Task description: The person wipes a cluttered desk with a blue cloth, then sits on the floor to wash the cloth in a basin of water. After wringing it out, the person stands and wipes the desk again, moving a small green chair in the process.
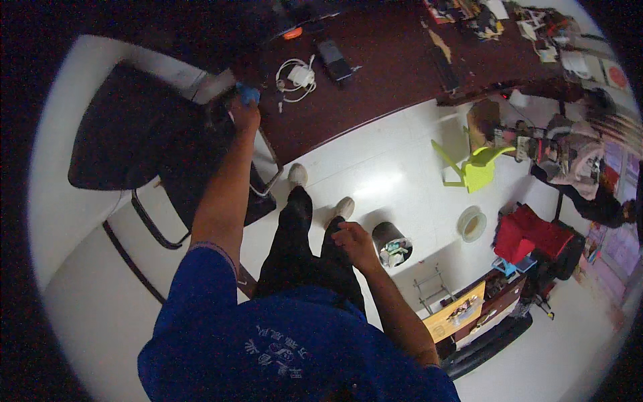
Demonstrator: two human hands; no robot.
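My left hand (245, 116) reaches out beside the end of a dark red-brown table (387, 70). It grips a crumpled blue cloth (248, 93), small and blurred in this view. Close under that arm stands a dark chair (125, 130) with bent metal tube legs. On the tabletop near the cloth lie a white charger with a coiled cable (300, 78) and a dark box-like device (334, 61). My right hand (356, 245) hangs in front of my right leg, its fingers loosely bent and apart, with nothing visible in it.
A black waste bin (389, 243) with litter stands right of my feet. Farther right are a lime-green plastic chair (477, 168), a pale round tub (472, 224), red cloth (532, 233) and a metal rack (433, 290). Clutter covers the table's far end. A person in dark clothing (582, 198) is at far right.
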